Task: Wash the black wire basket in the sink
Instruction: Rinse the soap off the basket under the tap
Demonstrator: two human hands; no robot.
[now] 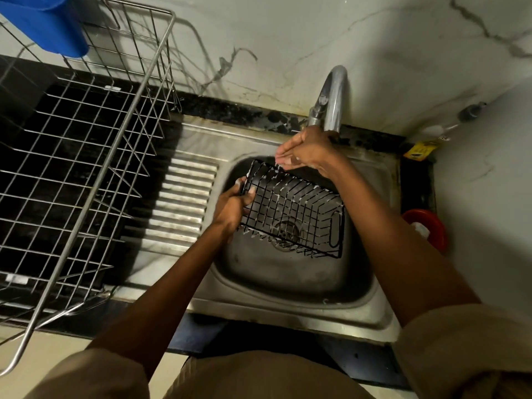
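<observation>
We see the soapy basket [293,210] held tilted over the sink [288,286], gripped at its end by the left hand [233,207]; the right hand [305,151] cups loosely under the tap [334,99]. Rinsing seems left.

Head view: dim overall, warm-grey cast. Light falls from above and left; the steel dish rack [86,156] throws sharp grid shadows on the marble wall [288,38] behind it. Bright glare on the tap [335,93] curve and on the ribbed drainboard [184,197]. Sink [288,283] bowl is dark, its far wall in shadow. Black table [230,110] strip loses detail. Strong wide-angle bending: rack rails and wall corner bow outward. Sleeves at the bottom edge are soft; the right hand [305,152] shows slight motion blur.
</observation>
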